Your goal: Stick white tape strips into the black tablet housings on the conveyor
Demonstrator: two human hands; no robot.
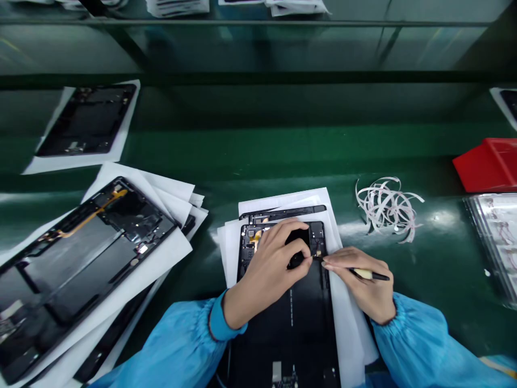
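From your head camera, the black tablet housing (291,328) lies lengthwise in front of you on white paper (228,253). Your left hand (266,275) is curled over its far end, with the fingers (299,229) bent down onto the dark parts there; you can't tell whether it has hold of a small piece or is only pressing. Your right hand (363,283) is closed around a slim pen (369,275) with a pale grip, and its fingertips (327,264) touch the housing's right edge. Your blue sleeves (412,339) run along either side of the housing. A black strip (283,214) lies on the paper just past its far end. To the housing's left sits a second housing (76,258) with an orange flex cable (92,215), on stacked paper, and a third housing (86,121) lies further out. To its right, a tangle of pale ribbon (388,207), a red bin (488,164) and a clear tray (495,242) share the green counter (258,156).
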